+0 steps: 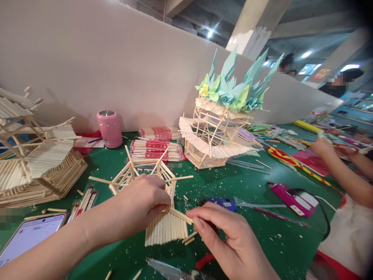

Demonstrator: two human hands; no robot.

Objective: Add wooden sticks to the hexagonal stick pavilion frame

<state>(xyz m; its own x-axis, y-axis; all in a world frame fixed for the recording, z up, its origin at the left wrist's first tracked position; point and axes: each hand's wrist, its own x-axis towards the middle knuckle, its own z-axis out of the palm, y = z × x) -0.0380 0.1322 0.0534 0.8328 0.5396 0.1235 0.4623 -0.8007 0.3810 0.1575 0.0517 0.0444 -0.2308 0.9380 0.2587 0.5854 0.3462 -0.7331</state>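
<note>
A small frame of pale wooden sticks (pixel 171 186), with a slatted roof panel (pixel 166 231) on its near side, stands in front of me. My left hand (pixel 142 200) curls over its middle, palm down, and hides part of it. A wooden stick (pixel 179 214) lies over the upper edge of the panel. The stick's right end is pinched between thumb and fingers of my right hand (pixel 224 237). Its other end runs to my closed left fingers, whose tips are partly hidden. Short cut sticks (pixel 190 238) lie beside the panel.
Bigger stick models stand at left (pixel 43 167) and behind (pixel 210 147), the latter topped with paper leaves. Around are stick bundles (pixel 157 149), a pink flask (pixel 109 130), phone (pixel 35 237), blue glue gun (pixel 223 203), knife blade (pixel 164 268) and power strip (pixel 294 198). Another person's arm (pixel 340 167) reaches in at right.
</note>
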